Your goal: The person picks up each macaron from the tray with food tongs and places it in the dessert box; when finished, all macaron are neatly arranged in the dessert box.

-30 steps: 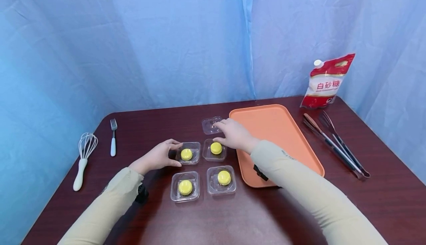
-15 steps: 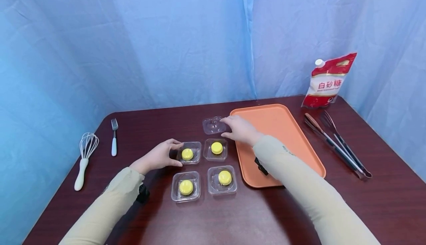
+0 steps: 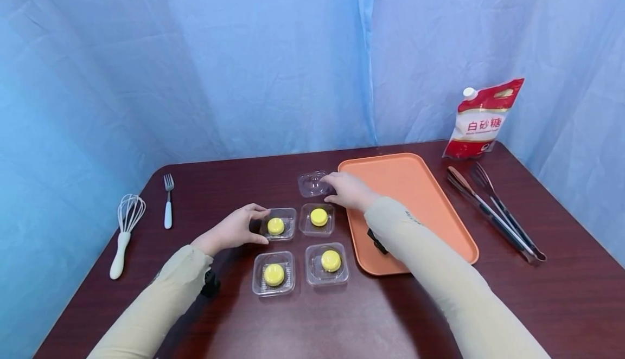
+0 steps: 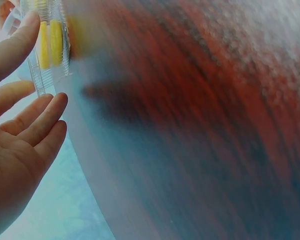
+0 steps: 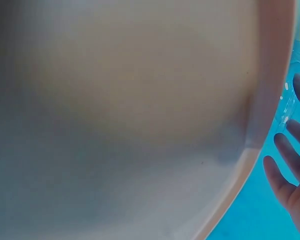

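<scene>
My left hand (image 3: 235, 230) spans the left side of a clear plastic container (image 3: 290, 231), thumb at its near corner and index finger at its far corner. Inside lies a round yellow macaron (image 3: 275, 226). In the left wrist view the thumb (image 4: 25, 40) overlaps the container, while the last fingers stand free. My right hand (image 3: 350, 190) reaches over the tray's left edge, its fingertips right at the rim of a square clear plastic piece (image 3: 308, 185) with no macaron in it. Its fingers (image 5: 290, 155) look spread and nearly straight in the right wrist view.
Three more clear containers, each with a yellow macaron (image 3: 319, 217), form a square group with the held one. The orange tray (image 3: 415, 191) lies to their right. Tongs (image 3: 488, 212) and a sugar pouch (image 3: 480, 120) stand farther right; a whisk (image 3: 124, 234) and fork (image 3: 168, 202) lie left.
My right hand has drawn back to the right from over the far-right container and the square plastic piece, then shifted slightly left again. The left hand keeps its place at its container.
</scene>
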A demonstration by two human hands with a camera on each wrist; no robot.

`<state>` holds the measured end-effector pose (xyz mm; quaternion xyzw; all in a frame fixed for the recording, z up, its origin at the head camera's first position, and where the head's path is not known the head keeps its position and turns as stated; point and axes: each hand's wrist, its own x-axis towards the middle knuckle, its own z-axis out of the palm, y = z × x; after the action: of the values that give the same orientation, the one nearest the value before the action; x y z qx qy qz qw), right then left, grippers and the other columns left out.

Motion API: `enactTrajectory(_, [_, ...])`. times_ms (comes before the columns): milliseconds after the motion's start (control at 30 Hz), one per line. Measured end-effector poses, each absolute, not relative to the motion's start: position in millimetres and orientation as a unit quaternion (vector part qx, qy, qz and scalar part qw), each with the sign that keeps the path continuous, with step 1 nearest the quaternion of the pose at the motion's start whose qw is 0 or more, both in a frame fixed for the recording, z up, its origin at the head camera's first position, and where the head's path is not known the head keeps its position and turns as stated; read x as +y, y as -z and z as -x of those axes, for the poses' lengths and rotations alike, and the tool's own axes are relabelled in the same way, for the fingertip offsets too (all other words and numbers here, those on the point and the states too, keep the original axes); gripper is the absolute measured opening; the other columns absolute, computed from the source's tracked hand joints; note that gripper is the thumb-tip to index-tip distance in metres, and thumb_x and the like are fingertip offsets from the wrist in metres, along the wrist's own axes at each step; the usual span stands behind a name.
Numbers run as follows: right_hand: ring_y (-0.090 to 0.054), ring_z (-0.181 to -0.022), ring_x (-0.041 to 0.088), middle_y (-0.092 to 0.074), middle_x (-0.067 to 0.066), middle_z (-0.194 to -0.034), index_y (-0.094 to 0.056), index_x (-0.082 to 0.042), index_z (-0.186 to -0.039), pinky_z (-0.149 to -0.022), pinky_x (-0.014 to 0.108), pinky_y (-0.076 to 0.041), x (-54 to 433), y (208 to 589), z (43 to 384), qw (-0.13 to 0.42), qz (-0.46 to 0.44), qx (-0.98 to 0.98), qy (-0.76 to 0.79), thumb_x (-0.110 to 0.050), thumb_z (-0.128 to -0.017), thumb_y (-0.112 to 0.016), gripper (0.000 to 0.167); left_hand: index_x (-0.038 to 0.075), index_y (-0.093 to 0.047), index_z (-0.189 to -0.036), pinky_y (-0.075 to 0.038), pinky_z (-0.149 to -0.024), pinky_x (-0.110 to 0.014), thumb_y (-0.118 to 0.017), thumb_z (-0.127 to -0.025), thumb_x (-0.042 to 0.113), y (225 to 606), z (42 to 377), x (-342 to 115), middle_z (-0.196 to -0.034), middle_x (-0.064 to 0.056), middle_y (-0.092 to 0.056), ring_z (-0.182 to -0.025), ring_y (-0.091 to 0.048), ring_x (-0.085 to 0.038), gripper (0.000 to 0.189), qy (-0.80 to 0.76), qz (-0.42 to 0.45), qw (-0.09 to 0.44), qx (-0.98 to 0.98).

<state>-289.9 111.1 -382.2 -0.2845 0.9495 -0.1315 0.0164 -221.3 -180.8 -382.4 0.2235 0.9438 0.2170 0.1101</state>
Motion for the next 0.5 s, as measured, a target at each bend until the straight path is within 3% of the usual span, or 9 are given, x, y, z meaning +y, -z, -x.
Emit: enactTrajectory(500, [-0.052,-0.124,0.027,-0.054,0.012,-0.134,-0.051,-0.008,-0.135,-0.103,0.041,-0.042,105.6,386.0,294.5,0.045,0.269,0.955,0.121,-0.017,-0.091,-0.064,0.047,0.006,-0.047,-0.139,-0.044,-0.099,-0.047,-0.078,-0.078,0.027,383.7,222.8,-180.6,-0.135,-0.017,-0.047,-0.124,-0.047,-0.034,0.072,-0.211,-0.21,0.117,0.947])
